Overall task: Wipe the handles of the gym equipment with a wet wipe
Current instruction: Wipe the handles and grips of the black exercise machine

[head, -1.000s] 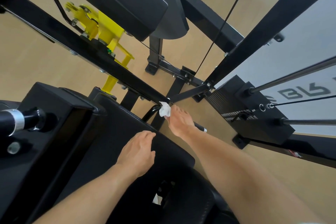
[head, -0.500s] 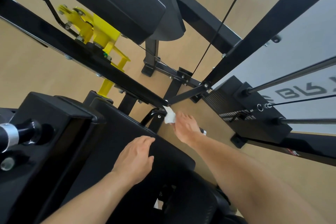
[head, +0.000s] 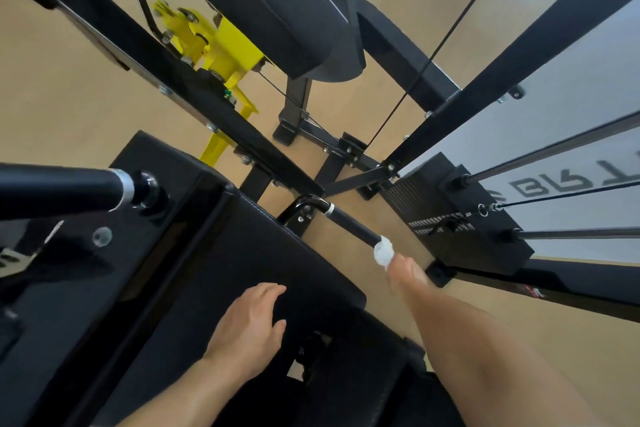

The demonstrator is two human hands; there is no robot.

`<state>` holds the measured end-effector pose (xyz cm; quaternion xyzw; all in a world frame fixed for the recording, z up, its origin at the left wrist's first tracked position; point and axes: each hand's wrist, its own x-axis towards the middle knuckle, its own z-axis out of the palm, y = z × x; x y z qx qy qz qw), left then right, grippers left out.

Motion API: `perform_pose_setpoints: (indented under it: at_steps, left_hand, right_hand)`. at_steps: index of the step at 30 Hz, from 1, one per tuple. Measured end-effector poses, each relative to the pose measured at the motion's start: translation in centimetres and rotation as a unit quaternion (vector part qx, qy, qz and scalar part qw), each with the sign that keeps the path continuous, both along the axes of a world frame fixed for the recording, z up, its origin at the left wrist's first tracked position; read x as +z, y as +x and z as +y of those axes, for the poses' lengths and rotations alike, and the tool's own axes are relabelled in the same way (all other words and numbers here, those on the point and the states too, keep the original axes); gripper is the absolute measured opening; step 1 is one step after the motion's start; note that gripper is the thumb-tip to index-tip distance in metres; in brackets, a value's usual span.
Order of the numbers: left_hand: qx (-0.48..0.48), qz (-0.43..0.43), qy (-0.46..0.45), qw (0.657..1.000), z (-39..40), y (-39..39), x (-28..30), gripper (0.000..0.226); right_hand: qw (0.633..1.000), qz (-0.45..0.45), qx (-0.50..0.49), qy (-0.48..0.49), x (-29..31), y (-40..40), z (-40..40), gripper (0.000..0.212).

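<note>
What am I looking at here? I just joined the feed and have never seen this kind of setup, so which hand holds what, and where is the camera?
The only view comes from a camera worn on a person's head, looking down at their own bare arms; there is no robot. Around them is a black gym machine with a weight stack on the right and a yellow bracket further up. The right hand pinches a white wet wipe at the near end of a slim black handle. The left hand rests, fingers relaxed, on the black padded seat and holds nothing. A second black handle juts in from the left edge, untouched.
</note>
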<state>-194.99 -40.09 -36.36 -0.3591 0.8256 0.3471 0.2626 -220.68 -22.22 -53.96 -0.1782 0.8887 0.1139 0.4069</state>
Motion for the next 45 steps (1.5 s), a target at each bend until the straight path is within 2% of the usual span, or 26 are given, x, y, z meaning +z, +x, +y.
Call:
perform_pose_setpoints:
  at_steps: [2,5,8,10,13,14,16,17,18,20,23,26,29,32,35,36,38,39,43,45]
  left_hand:
    - [0.037,0.0,0.036,0.999,1.4,2.2,1.0,0.054]
    - [0.098,-0.011,0.086,0.991,3.3,6.9,2.6,0.052]
    - [0.184,-0.013,0.11,0.977,4.5,12.2,2.5,0.045]
    - [0.285,-0.002,0.134,0.949,5.1,15.4,2.4,0.034]
    - [0.453,0.043,0.164,0.875,6.0,20.0,3.8,0.021]
    - [0.508,0.061,0.19,0.838,6.2,21.2,4.4,0.02]
    - [0.611,0.089,0.282,0.734,7.0,24.3,5.4,0.024]
    - [0.64,0.108,0.328,0.686,7.5,26.1,5.7,0.03]
    - [0.65,0.13,0.368,0.652,8.1,27.9,5.9,0.035]
    - [0.645,0.17,0.416,0.618,9.9,31.2,5.8,0.036]
    - [0.655,0.203,0.4,0.608,12.9,34.7,4.9,0.026]
    - [0.658,0.215,0.364,0.623,15.6,36.9,3.4,0.023]
    - [0.654,0.235,0.373,0.615,18.7,38.5,2.4,0.019]
    - [0.662,0.237,0.379,0.601,21.7,39.5,1.6,0.017]
    - [0.666,0.215,0.354,0.62,24.7,40.3,0.3,0.012]
    - [0.664,0.207,0.345,0.63,25.5,40.5,-0.1,0.013]
    - [0.648,0.192,0.337,0.655,26.8,40.6,-0.5,0.013]
    - [0.646,0.186,0.336,0.66,27.4,40.6,-0.9,0.012]
    - [0.652,0.166,0.32,0.667,29.1,40.8,-2.4,0.013]
    - [0.663,0.155,0.314,0.662,29.6,40.8,-3.4,0.014]
  right_hand:
    - [0.996,-0.024,-0.064,-0.052,2.1,2.7,-1.7,0.04]
    - [0.978,-0.07,-0.106,-0.163,6.7,7.7,-5.2,0.038]
    - [0.945,-0.182,-0.118,-0.247,12.6,13.1,-7.5,0.025]
    - [0.919,-0.263,-0.094,-0.28,16.3,17.2,-8.2,0.011]
    - [0.866,-0.412,-0.049,-0.28,20.4,23.5,-8.3,0.013]
    - [0.851,-0.455,-0.037,-0.259,20.9,25.2,-8.1,0.01]
    - [0.821,-0.53,-0.029,-0.212,21.8,28.5,-7.4,0.02]
    - [0.811,-0.554,-0.036,-0.182,22.2,30.2,-7.0,0.027]
    - [0.805,-0.571,-0.038,-0.157,22.6,31.9,-6.4,0.032]
    - [0.803,-0.581,-0.037,-0.125,23.2,34.9,-5.1,0.039]
    - [0.822,-0.554,-0.076,-0.11,23.0,38.4,-2.6,0.052]
    - [0.865,-0.479,-0.074,-0.128,22.7,41.2,0.5,0.048]
    - [0.892,-0.399,-0.068,-0.201,20.7,43.7,4.0,0.044]
    - [0.895,-0.352,-0.115,-0.248,18.5,45.6,7.7,0.041]
    - [0.899,-0.293,-0.19,-0.262,16.4,46.9,10.7,0.026]
    - [0.888,-0.299,-0.231,-0.262,15.9,47.2,11.6,0.031]
    - [0.862,-0.329,-0.288,-0.257,14.5,47.5,13.0,0.061]
    - [0.85,-0.344,-0.312,-0.249,14.0,47.6,13.6,0.066]
    - [0.855,-0.32,-0.348,-0.213,13.0,47.4,14.5,0.035]
    - [0.86,-0.316,-0.35,-0.195,11.9,47.1,14.6,0.035]
